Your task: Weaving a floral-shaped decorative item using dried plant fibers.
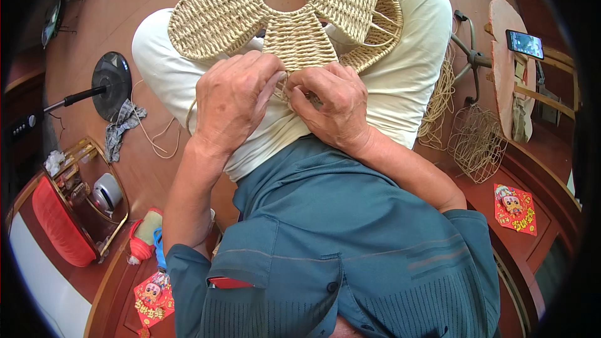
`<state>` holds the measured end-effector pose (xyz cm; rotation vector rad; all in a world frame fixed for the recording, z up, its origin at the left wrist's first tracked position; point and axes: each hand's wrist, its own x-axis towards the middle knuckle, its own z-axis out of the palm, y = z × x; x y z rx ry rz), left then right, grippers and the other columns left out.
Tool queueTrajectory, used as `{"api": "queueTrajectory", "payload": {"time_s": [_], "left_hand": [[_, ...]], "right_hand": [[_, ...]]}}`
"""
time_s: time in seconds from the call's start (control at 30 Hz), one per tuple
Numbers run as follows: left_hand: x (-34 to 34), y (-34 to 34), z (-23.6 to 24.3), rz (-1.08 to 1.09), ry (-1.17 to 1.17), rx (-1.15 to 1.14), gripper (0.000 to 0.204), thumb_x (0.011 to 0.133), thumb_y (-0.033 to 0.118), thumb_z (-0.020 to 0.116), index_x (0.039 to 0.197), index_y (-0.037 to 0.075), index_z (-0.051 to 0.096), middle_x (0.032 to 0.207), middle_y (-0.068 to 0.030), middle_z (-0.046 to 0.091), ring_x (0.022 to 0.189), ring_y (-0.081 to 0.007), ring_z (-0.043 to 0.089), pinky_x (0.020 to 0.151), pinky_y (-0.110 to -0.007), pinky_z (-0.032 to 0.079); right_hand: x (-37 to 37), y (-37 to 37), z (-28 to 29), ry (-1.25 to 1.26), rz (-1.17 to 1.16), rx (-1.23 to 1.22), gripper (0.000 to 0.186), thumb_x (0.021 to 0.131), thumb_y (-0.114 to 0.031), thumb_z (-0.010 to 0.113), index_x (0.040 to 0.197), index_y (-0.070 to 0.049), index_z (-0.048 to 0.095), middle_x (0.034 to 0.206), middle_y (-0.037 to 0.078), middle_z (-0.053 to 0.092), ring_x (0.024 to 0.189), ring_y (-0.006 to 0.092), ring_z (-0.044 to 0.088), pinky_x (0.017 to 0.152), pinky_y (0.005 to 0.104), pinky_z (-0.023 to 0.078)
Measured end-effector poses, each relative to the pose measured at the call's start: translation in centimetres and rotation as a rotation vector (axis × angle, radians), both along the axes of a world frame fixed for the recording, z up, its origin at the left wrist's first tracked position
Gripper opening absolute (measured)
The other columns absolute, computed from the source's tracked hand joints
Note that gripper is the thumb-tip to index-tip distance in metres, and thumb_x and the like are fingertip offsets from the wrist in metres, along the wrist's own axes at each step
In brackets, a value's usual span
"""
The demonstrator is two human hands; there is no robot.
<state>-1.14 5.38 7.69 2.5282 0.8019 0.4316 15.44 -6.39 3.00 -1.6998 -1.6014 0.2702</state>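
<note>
A flower-shaped piece woven from straw-coloured cord [297, 40] lies across my lap, its wide petals spreading from a round open centre. My left hand [235, 97] is closed at the near edge of the petal that points toward me, thumb and fingers pinched on a thin cord [190, 116] that trails down beside the wrist. Right beside it my right hand [332, 103] is pinched too, its fingertips at the same edge and apparently on the cord. The fingers cover the exact spot where they grip. Bare cords [380, 25] span the side of the right petal.
On the floor at left stand a round black fan base [113, 84], a grey cloth [122, 128] and a red-cushioned chair [59, 222]. Coils of cord [438, 106] lie to the right. A phone [524, 44] rests by a round pinkish stool top [501, 62].
</note>
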Motion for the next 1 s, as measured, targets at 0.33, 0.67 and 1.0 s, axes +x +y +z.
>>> {"api": "queueTrajectory", "payload": {"time_s": [0.33,0.67,1.0], "left_hand": [[-0.3,-0.7,-1.3,0.141,-0.167,0.256,0.012,0.093,0.012,0.084,0.103,0.009,0.079,0.091,-0.0083,0.073,0.084,-0.0271,0.069,0.079,-0.040,0.053],[-2.0,-6.4,-3.4,0.620,-0.546,-1.127,0.052,0.113,0.013,0.061,0.161,0.000,0.049,0.123,-0.0101,0.076,0.073,-0.0054,0.060,0.056,-0.021,0.047],[-0.1,-3.9,-5.3,0.548,-0.718,-1.483,0.065,0.109,0.012,0.063,0.168,0.004,0.038,0.096,0.0066,0.060,0.059,0.0012,0.041,0.047,-0.017,0.032]], "right_hand": [[0.4,-0.1,-0.3,-0.119,0.085,-0.008,0.015,0.085,-0.018,0.082,0.100,-0.020,0.079,0.083,-0.003,0.062,0.080,0.0217,0.061,0.072,0.0402,0.044],[1.2,-1.0,0.6,-0.147,0.134,-0.084,0.027,0.083,-0.023,0.087,0.108,-0.017,0.080,0.100,0.000,0.072,0.091,0.0237,0.066,0.079,0.0424,0.050],[-0.4,-0.9,-0.5,-0.141,0.027,0.074,0.018,0.084,-0.026,0.082,0.091,-0.017,0.068,0.089,-0.001,0.057,0.088,0.0228,0.060,0.078,0.0412,0.045]]}}
